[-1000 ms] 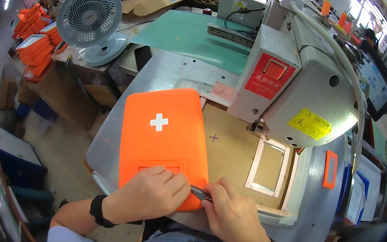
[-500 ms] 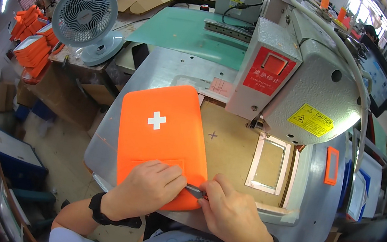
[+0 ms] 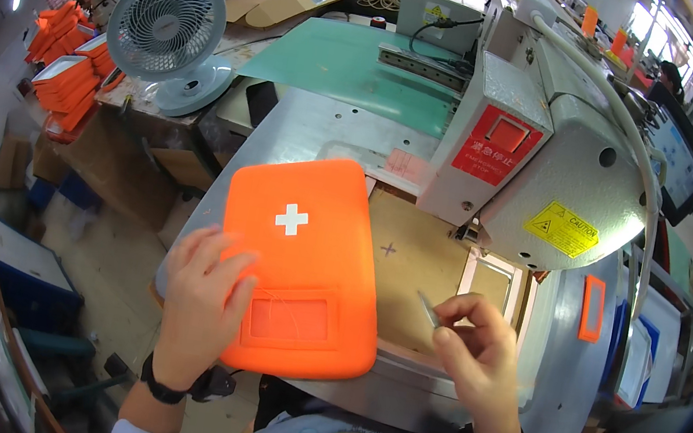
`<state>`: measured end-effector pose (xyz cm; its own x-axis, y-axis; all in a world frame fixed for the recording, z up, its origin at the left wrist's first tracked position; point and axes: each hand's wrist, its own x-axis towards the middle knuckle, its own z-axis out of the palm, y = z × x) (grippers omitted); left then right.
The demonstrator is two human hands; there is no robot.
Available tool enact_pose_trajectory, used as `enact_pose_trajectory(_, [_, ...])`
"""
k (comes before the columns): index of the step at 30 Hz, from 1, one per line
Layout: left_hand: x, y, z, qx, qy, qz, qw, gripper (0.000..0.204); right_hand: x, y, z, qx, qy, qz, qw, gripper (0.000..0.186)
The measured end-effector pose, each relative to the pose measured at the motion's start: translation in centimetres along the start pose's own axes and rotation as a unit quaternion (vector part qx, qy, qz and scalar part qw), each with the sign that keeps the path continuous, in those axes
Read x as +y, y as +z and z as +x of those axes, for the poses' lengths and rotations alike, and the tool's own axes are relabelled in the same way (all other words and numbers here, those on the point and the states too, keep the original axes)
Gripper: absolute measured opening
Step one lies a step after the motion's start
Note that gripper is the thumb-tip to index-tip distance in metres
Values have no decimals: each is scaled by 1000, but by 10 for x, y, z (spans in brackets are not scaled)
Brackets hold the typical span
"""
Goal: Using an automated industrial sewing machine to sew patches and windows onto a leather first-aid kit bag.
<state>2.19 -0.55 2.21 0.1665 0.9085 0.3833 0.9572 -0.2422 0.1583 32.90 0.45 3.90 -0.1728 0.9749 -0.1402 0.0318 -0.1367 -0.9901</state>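
An orange case (image 3: 307, 246) with a white cross lies on the metal machine table. On its near part is an orange-framed clear window (image 3: 290, 318), with loose thread ends across it. My left hand (image 3: 204, 294), a little blurred, is open with fingers spread at the case's lower left edge. I cannot tell whether it touches the case. To the right of the case, my right hand (image 3: 474, 350) pinches small thread snips (image 3: 429, 310), their thin metal tip pointing up and left. The handle is mostly hidden in my fingers.
The grey sewing machine head (image 3: 581, 187) with a red stop switch stands over a brown template board (image 3: 410, 265). An orange frame (image 3: 592, 309) lies on the table's right side. A fan (image 3: 170, 23) stands far left, near stacked orange cases (image 3: 67, 93).
My hands have parted from the case's near edge. The left moved left and opened; the right moved right and up with the snips. The window patch is now uncovered.
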Motion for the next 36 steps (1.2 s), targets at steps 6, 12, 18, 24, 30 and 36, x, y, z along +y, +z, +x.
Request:
enact_pose_trajectory(6, [34,-5,-35,-252,40,-40,966,114,5,3,-3,11,-30,-91,995,30])
enact_pose_trajectory(12, [21,-5,-52,-174,61,53,981,72,4,14,-11,16,3,-59,998,18])
enact_pose_trajectory(18, [-14,-52,-56,145,-133,-231,953,41,3,9,-24,-12,-55,-141,988,23])
enact_pose_trajectory(24, [7,-38,-63,224,-351,-760,499,29,-14,47,-20,-61,-222,-246,942,28])
enact_pose_trajectory(30, [27,6,-84,133,-363,-773,503,43,-23,97,-10,-59,-306,-323,894,35])
enact_pose_trajectory(36, [33,22,-88,118,-344,-798,481,40,-16,133,7,-90,-296,-387,868,69])
